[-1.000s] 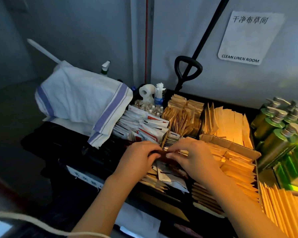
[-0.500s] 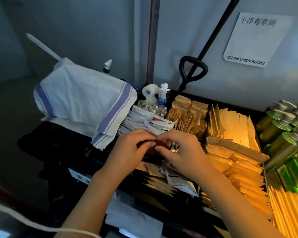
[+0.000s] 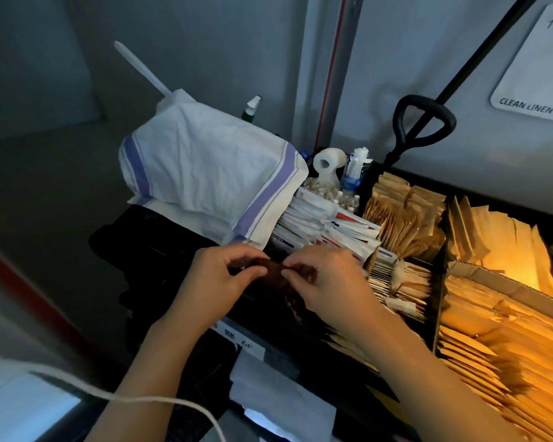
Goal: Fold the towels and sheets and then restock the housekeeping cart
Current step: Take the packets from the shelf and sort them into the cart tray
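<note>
Both hands had shifted toward the upper left of the tray since the earlier frames, off the pale sachets and over the dark compartment. Left hand (image 3: 219,277) and right hand (image 3: 328,279) met at frame centre, each pinching an end of a small dark brown packet (image 3: 273,272) between thumb and fingertips, other fingers curled. What the packet was could not be told; too dark.

Housekeeping cart (image 3: 160,250) top filled the middle and right of frame. Folded white towel with purple stripes (image 3: 211,173) sat upper left of the hands, its lower corner hanging just beside the left hand. White sachets with red print (image 3: 326,224) stood just behind the hands, partly hidden by the right hand. Tan packets (image 3: 403,215) in the next compartment, pale yellow envelopes (image 3: 505,237) farther right, a cardboard box of flat packets (image 3: 492,304) at right edge. Toilet roll (image 3: 328,161) and a small bottle (image 3: 351,173) stood at the back. Black looped handle (image 3: 423,122) leaned on the wall, upper right. Wall sign (image 3: 537,68) read "CLEAN LINEN RO…", cut off by the frame. Spray nozzle (image 3: 252,105) poked up behind the towel. White cord (image 3: 109,393) crossed lower left.
</note>
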{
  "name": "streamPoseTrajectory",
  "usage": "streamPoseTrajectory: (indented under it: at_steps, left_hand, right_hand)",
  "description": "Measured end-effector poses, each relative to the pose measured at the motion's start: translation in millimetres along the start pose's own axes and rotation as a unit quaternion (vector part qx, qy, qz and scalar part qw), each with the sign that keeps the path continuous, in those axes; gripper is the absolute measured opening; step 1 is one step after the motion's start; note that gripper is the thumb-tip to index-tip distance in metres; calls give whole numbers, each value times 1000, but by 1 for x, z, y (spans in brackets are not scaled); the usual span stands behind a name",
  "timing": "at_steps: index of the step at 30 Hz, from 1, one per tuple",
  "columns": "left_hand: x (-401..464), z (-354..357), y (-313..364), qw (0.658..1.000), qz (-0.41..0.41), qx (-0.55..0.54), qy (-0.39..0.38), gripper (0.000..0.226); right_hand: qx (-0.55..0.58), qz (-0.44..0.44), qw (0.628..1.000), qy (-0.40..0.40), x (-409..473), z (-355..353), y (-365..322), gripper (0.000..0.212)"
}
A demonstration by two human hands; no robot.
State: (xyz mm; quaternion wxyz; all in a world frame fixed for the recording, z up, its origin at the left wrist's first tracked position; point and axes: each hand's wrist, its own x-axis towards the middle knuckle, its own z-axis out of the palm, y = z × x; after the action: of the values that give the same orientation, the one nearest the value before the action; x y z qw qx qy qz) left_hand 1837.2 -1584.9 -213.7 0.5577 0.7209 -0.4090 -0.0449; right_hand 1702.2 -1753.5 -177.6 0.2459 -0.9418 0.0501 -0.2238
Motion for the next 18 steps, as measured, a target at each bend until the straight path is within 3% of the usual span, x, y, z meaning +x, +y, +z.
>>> streamPoseTrajectory:
  at_steps: [11,18]
  left_hand:
    - [-4,31,-3,994,-4,29,-107,22]
    - [-9,22,-10,976,-6,143,-164,25]
  right_hand:
    - [-37,46,997,-53,-29,-22,5,15]
    - [-37,59,993,-100,-38,-1,-6,12]
